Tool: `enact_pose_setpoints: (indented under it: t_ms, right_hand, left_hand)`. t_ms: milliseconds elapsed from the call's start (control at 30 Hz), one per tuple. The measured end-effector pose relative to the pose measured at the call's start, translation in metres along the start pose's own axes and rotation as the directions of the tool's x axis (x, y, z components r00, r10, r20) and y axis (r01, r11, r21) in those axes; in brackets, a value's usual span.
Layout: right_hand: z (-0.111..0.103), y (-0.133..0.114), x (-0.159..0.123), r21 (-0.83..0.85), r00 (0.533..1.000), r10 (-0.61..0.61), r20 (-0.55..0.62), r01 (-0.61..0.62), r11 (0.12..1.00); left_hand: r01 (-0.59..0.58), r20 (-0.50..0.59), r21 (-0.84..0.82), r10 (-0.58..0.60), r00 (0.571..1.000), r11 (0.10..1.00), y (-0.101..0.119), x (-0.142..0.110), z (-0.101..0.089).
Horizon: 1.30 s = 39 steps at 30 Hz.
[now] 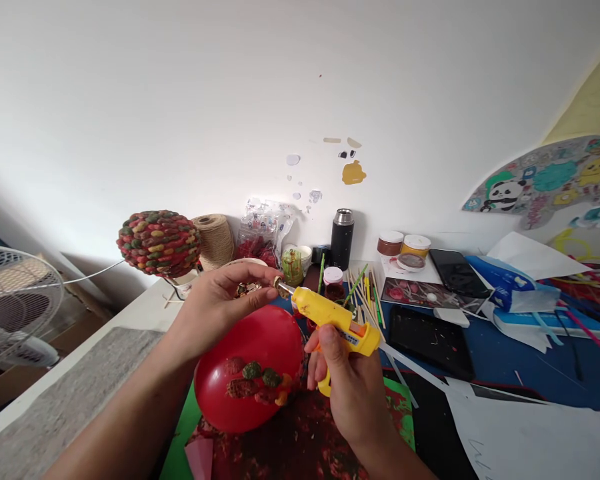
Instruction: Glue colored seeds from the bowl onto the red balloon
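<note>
My right hand [347, 373] grips a yellow hot glue gun [325, 310], its fingers wrapped round the handle. The metal nozzle points left and meets a small brownish piece [279, 285], which looks like a nutshell. My left hand [230, 297] pinches that piece between thumb and fingertips. Below the left hand lies a red balloon [250, 333]. Stuck on its front are several red, green and yellow painted shell-like pieces [253, 371]. A bowl of brownish shells [247, 288] stands behind the left hand, partly hidden.
A ball covered in painted pieces [159, 243] stands at the left, beside a twine spool [214, 241]. A black flask [342, 239], paint jars [390, 243] and sticks [367, 297] line the wall. Phones [433, 341] and papers lie right; a fan [17, 307] is far left.
</note>
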State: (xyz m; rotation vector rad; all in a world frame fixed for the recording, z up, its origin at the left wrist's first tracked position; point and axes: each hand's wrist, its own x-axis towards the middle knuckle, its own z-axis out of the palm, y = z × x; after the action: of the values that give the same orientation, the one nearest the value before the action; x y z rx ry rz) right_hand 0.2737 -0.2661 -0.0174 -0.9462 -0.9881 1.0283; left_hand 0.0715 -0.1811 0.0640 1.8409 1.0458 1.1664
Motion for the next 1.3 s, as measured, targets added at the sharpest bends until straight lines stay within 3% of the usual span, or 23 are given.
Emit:
enact_pose_setpoints:
  t_ms: [267, 533, 1300]
  right_hand:
    - [0.003, 0.001, 0.0, 0.013, 0.997, -0.027, -0.079, 0.028, 1.0]
    - [0.005, -0.011, 0.003, -0.022, 0.998, 0.002, -0.061, -0.004, 1.0]
    - [0.005, -0.01, 0.005, -0.053, 0.996, 0.056, -0.075, -0.06, 0.997]
  left_hand:
    - [0.001, -0.001, -0.002, -0.001, 1.0, 1.0, 0.0, 0.0, 0.001]
    - [-0.004, -0.001, 0.01, 0.004, 1.0, 1.0, 0.001, -0.001, 0.001]
    - [-0.048, -0.018, 0.016, 0.049, 0.999, 0.999, -0.001, -0.003, 0.002]
